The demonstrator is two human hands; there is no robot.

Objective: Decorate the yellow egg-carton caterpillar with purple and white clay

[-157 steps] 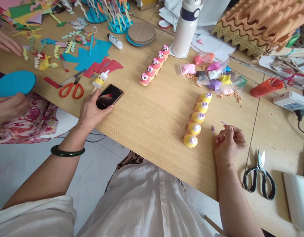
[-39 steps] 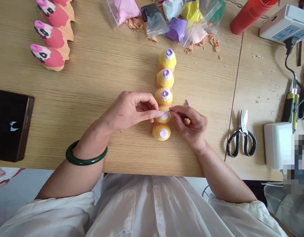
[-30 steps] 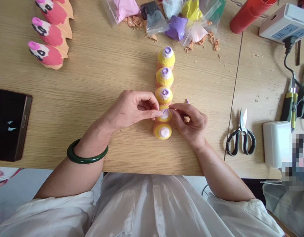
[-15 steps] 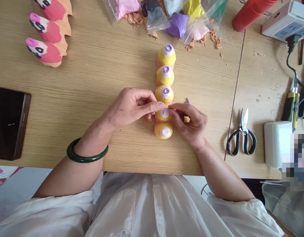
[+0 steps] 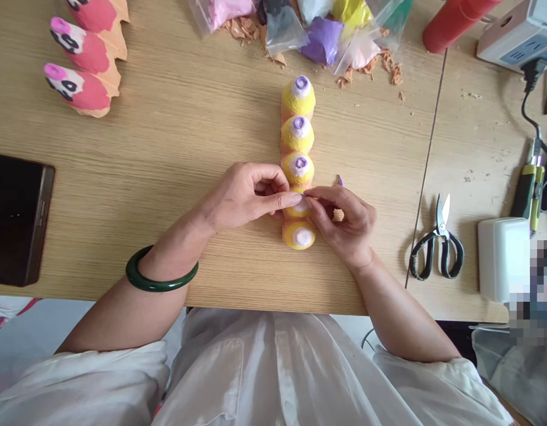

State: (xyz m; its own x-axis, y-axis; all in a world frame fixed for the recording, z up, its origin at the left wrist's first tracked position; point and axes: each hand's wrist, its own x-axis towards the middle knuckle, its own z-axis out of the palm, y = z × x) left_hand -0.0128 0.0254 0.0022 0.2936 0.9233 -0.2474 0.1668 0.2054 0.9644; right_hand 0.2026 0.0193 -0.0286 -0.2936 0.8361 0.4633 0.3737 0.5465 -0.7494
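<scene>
A yellow caterpillar model (image 5: 298, 135) of several bumps lies lengthwise on the wooden table (image 5: 175, 154). Three far bumps carry purple rings on white tops; the nearest bump (image 5: 300, 235) has a plain white top. My left hand (image 5: 249, 193) and my right hand (image 5: 342, 222) meet over the second-nearest bump. Both pinch a thin purple clay strand (image 5: 303, 194) at its white top, fingertips nearly touching. A small purple clay bit (image 5: 340, 180) lies just right of the model.
Bags of coloured clay (image 5: 317, 26) and shavings lie at the back. A pink caterpillar model (image 5: 80, 56) sits far left, a dark phone (image 5: 16, 216) at the left edge. Black-handled scissors (image 5: 437, 248), a white box (image 5: 501, 257), a red cup (image 5: 453, 18) and a power strip (image 5: 521, 32) stand right.
Early on my left hand was at the phone; now both hands are at the yellow model. Over the last second the pinching fingertips drew closer, curling the purple strand onto the bump.
</scene>
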